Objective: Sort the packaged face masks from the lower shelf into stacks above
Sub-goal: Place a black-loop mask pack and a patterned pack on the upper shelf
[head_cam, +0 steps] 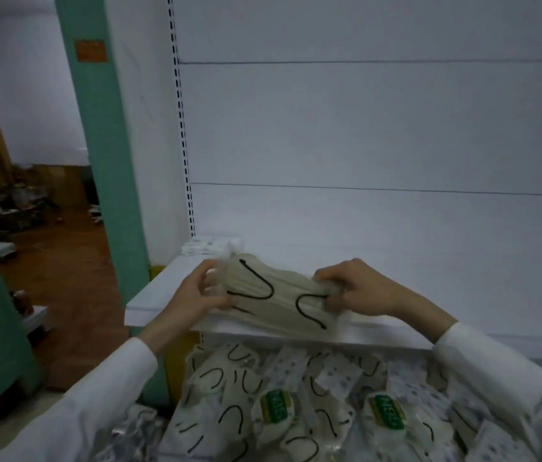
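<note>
Pack (279,298) ends hidden within hands (193,295) (359,288)

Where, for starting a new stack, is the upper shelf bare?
Right of the right hand, the upper shelf lies bare. Left of it: the beige mask pack, the left hand, a white-pack stack behind. Below, mask packs lie crammed.

1 head-worn view, facing forward and down — close over the shelf (496,295)

Both hands, left (193,291) and right (359,288), grip ends of mask bundle (276,298) over upper shelf (163,288); loose packs (283,401) below.
</note>
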Available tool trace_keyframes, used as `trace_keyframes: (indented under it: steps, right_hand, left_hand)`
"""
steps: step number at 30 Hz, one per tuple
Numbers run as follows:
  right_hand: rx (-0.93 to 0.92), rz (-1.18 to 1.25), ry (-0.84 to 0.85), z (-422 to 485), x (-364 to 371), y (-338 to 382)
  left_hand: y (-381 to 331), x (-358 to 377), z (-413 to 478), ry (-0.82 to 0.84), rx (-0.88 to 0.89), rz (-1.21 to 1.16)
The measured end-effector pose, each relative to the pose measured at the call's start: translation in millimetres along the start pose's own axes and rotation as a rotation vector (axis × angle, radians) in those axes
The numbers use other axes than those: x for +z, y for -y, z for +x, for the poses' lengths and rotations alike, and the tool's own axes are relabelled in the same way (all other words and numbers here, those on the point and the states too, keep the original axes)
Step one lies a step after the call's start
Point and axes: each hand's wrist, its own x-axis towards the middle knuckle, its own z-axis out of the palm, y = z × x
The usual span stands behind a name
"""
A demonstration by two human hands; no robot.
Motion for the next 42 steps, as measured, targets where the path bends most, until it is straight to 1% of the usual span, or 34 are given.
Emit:
trace_keyframes:
  steps: [4,8,10,13,15,17,20,23,24,25,28,30,33,35,39,42]
  right_hand:
    - [0.041,-0.133,-0.032,41.8,-23.4,-4.2]
    - [0.109,-0.292,0.013,69.8,-21.0,-11.1]
    - [0.14,-0.297,0.031,77.9,-11.7,-19.6]
    - [0.185,-0.207,0.046,85.2,1.9,-37.2]
    - [0.213,-0.107,0.012,87.2,8.0,-48.4]
    - [0.248,0.059,-0.081,86.2,12.8,-57.5]
    - [0.324,0.434,-0.29,76.9,26.4,-66.7]
    - [0.403,0.836,-0.465,68.3,54.1,-73.8]
    - [0.407,0.939,-0.506,67.1,61.8,-73.1]
    - [0.404,0.989,-0.542,67.0,67.0,-70.4]
    - [0.386,0.967,-0.616,70.2,70.1,-58.8]
    - [0.417,0.946,-0.603,70.5,73.5,-56.9]
    - [0.477,0.832,-0.508,62.6,81.4,-62.9]
    - [0.483,0.758,-0.476,56.4,82.2,-68.9]
    - [0.477,0.665,-0.49,54.1,71.9,-75.3]
    - [0.499,0.705,-0.516,61.0,62.5,-76.8]
  left_hand:
    - [-7.9,1.7,42.4,-0.076,0.021,0.033]
    - [0.7,11.6,58.6,-0.1,-0.003,0.036]
    - [14.5,13.4,62.8,-0.139,-0.01,0.068]
    - [28.2,15.6,65.9,-0.186,-0.061,0.042]
    - [33.6,17.2,69.0,-0.199,-0.1,0.014]
    - [38.6,17.1,72.3,-0.2,-0.118,0.045]
    - [47.6,17.3,75.3,-0.218,-0.145,0.122]
    - [54.0,21.7,73.9,-0.24,-0.145,0.124]
    - [55.8,22.2,74.7,-0.253,-0.145,0.108]
    - [54.6,23.3,75.0,-0.259,-0.136,0.083]
    - [49.0,25.4,78.4,-0.282,-0.103,0.008]
    - [49.1,25.4,79.5,-0.271,-0.109,0.01]
    - [57.8,20.0,77.8,-0.263,-0.136,0.13]
    - [61.0,14.3,75.6,-0.244,-0.131,0.23]
    - [59.5,1.8,79.5,-0.187,-0.059,0.366]
    - [54.5,-6.6,90.8,-0.165,-0.011,0.462]
